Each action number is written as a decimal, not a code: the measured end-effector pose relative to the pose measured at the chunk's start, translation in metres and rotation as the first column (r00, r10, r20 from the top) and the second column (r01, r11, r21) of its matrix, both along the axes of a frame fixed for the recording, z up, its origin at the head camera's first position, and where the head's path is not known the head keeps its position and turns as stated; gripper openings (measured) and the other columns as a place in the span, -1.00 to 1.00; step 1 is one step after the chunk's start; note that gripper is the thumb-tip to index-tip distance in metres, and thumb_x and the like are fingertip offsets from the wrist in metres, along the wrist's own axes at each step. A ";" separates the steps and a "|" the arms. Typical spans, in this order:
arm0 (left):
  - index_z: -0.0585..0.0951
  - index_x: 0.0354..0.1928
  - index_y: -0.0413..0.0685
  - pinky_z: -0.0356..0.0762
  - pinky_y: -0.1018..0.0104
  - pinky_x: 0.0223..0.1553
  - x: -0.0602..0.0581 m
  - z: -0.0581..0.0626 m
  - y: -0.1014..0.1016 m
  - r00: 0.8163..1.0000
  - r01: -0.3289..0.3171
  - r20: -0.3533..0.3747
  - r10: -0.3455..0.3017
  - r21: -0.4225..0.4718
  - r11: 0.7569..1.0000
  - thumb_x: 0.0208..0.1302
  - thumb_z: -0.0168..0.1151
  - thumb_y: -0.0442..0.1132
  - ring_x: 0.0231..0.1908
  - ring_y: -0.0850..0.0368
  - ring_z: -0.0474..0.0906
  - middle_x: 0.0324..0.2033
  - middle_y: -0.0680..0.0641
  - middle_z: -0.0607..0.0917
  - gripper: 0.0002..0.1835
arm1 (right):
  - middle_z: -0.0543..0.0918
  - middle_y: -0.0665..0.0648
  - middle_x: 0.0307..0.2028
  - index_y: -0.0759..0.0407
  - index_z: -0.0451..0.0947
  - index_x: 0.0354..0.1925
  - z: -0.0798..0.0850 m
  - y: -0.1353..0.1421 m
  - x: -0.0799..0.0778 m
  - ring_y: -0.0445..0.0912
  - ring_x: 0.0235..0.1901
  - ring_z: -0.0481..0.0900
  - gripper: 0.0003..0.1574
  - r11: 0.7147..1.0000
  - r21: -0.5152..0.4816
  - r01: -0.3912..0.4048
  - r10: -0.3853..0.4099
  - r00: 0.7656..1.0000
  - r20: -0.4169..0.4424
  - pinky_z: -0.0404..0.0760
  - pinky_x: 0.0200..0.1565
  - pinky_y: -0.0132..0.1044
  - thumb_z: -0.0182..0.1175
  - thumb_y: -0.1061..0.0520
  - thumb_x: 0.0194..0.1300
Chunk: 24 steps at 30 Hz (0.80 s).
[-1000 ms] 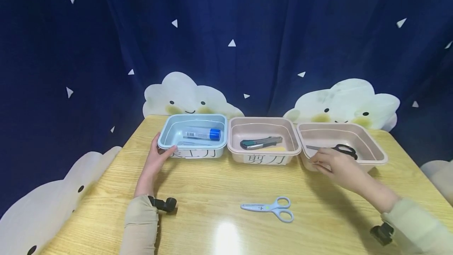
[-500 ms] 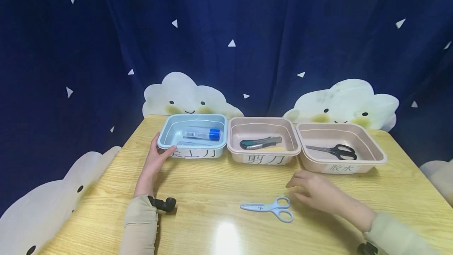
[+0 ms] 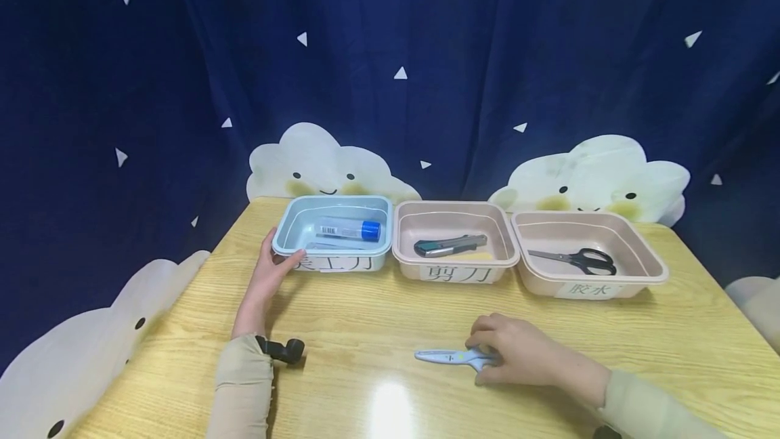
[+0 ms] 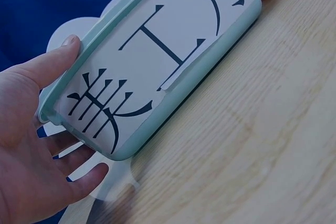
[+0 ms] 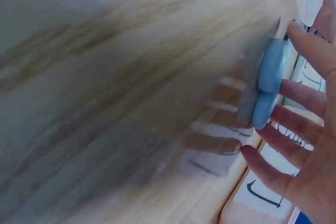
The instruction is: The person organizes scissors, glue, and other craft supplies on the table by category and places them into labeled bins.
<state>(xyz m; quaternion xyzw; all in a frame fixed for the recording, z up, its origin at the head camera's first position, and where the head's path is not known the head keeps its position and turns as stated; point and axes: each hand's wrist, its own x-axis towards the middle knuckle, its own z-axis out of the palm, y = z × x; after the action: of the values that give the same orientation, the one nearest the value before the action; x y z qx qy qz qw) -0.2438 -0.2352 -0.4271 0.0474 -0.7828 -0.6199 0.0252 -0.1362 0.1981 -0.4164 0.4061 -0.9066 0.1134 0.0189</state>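
Note:
Light blue scissors (image 3: 447,357) lie on the wooden table, blades pointing left. My right hand (image 3: 521,352) is over their handles, partly hiding the loops. In the right wrist view, its fingers (image 5: 296,121) are spread, with the tips right beside the blue handles (image 5: 270,77). My left hand (image 3: 268,275) holds the near left corner of a light blue bin (image 3: 350,262). There the thumb (image 4: 55,61) rests on the front rim, while the other fingers lie by the side wall. A glue tube (image 3: 347,228) with a blue cap lies inside this bin.
A pinkish middle bin (image 3: 409,269) contains a utility knife (image 3: 451,244) and something yellow. To its right, another pinkish bin (image 3: 539,284) holds black-handled scissors (image 3: 588,261). All three bins carry paper labels in front. A dark blue curtain (image 3: 390,32) hangs behind the table.
My right hand has come away from the right bin, leaving the black scissors inside, and moved left and nearer to the light blue scissors. My left hand has stayed at the blue bin.

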 end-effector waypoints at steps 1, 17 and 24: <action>-0.27 0.42 0.13 -0.06 0.01 0.35 0.000 0.000 0.000 1.000 -0.001 -0.001 0.001 0.001 1.000 0.16 0.23 -0.08 0.36 -0.14 -0.04 0.40 -0.15 -0.07 0.00 | 0.53 -0.14 -0.21 0.02 0.61 -0.17 0.000 -0.001 0.001 -0.35 -0.34 0.37 -0.42 1.000 0.010 0.010 -0.010 1.000 0.001 0.48 -0.35 -0.47 0.32 -0.27 -0.10; -0.26 0.42 0.15 -0.01 0.05 0.35 0.000 -0.001 0.000 1.000 -0.006 0.003 0.006 0.015 1.000 0.16 0.23 -0.09 0.36 -0.11 -0.01 0.40 -0.14 -0.04 0.00 | 0.44 -0.19 -0.43 -0.01 0.60 -0.34 0.005 -0.005 -0.002 -0.35 -0.49 0.28 -0.69 1.000 -0.028 0.012 -0.009 0.995 0.100 0.36 -0.47 -0.53 0.38 0.02 -0.17; -0.28 0.42 0.13 -0.03 0.04 0.35 0.005 0.008 0.003 1.000 0.001 0.016 -0.002 0.034 0.999 0.19 0.20 -0.14 0.36 -0.13 -0.03 0.40 -0.16 -0.06 -0.02 | 0.47 -0.17 -0.40 0.00 0.58 -0.33 0.009 -0.001 -0.005 -0.33 -0.47 0.34 -0.68 0.999 -0.041 0.014 -0.010 0.993 0.115 0.40 -0.45 -0.52 0.37 0.08 -0.20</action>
<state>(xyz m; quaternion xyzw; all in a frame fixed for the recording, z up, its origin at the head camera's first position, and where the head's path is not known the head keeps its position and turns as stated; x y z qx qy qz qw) -0.2390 -0.2318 -0.4188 0.0522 -0.7723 -0.6328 0.0176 -0.1409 0.1975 -0.4079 0.3930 -0.9060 0.1552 -0.0238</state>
